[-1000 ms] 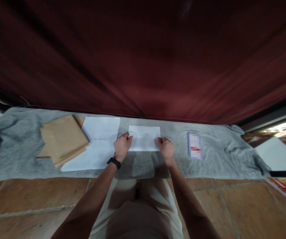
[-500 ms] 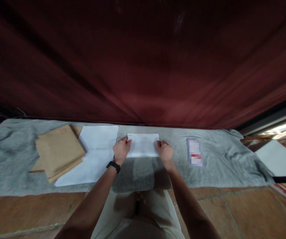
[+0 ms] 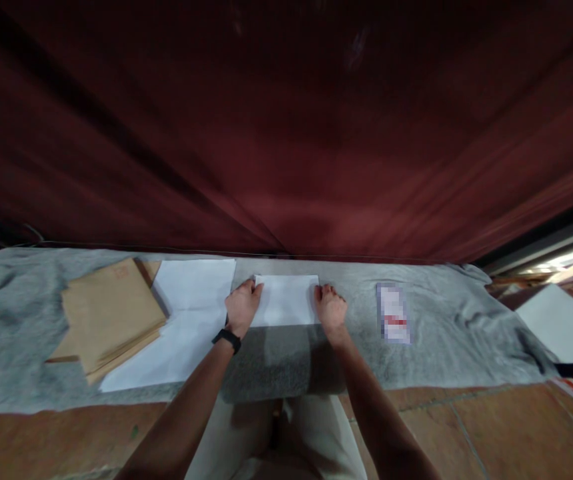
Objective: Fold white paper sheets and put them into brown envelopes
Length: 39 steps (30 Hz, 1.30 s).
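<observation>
A folded sheet of white paper (image 3: 287,301) lies on the grey cloth straight in front of me. My left hand (image 3: 243,307), with a black band on the wrist, pinches its left edge, thumb on top. At the right edge my right hand (image 3: 331,307) grips the paper with curled fingers. To the left, larger white sheets (image 3: 196,287) with a crease across them lie flat, close to my left hand. A stack of brown envelopes (image 3: 116,313) partly covers those sheets.
Grey cloth (image 3: 446,320) covers the long surface. On its right part lies a small blurred packet (image 3: 393,313) with a red stripe. A dark red curtain (image 3: 286,147) hangs behind. A white board-like object (image 3: 561,323) is at the far right, above tiled floor (image 3: 426,420).
The view has tilted slightly, so the cloth and things on it sit a little lower. Both hands stay on the paper's two edges, with hardly any movement.
</observation>
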{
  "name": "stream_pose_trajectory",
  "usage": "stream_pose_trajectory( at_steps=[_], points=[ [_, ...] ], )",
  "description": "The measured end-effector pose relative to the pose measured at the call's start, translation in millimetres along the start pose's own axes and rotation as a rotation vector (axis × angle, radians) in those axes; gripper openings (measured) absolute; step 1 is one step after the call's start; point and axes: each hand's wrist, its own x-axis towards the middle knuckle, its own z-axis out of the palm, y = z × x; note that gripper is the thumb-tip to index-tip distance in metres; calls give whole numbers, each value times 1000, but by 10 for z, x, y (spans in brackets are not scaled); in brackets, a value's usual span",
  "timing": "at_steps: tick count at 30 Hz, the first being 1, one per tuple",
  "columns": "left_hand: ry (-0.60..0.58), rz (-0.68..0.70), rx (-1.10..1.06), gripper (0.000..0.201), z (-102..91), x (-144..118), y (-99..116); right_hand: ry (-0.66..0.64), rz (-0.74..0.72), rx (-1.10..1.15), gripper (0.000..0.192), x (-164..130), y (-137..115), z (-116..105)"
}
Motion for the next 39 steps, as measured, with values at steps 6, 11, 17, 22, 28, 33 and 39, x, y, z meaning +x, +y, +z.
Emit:
stream_pose_trajectory(
  at_steps=[6,11,17,22,28,33,39],
  points=[
    [6,46,7,39,1,-10,-9,155,-90,82,31,-154,-8,-58],
    [9,54,-10,39,8,-11,-17,204,-461,263,44,-445,-226,29],
    [36,43,-36,38,45,-14,-40,123,-481,255,48,-635,-405,230],
    [43,19,-48,39,67,-5,-54,111,-431,229,49,-650,-433,246],
    [34,-12,-63,40,80,28,-53,120,-402,207,51,-673,-453,284],
    [72,-18,-180,41,14,-11,-53,131,-392,190,50,-677,-455,293],
    [208,428,-245,39,82,-464,101,83,-407,203,51,-687,-444,214]
  ],
)
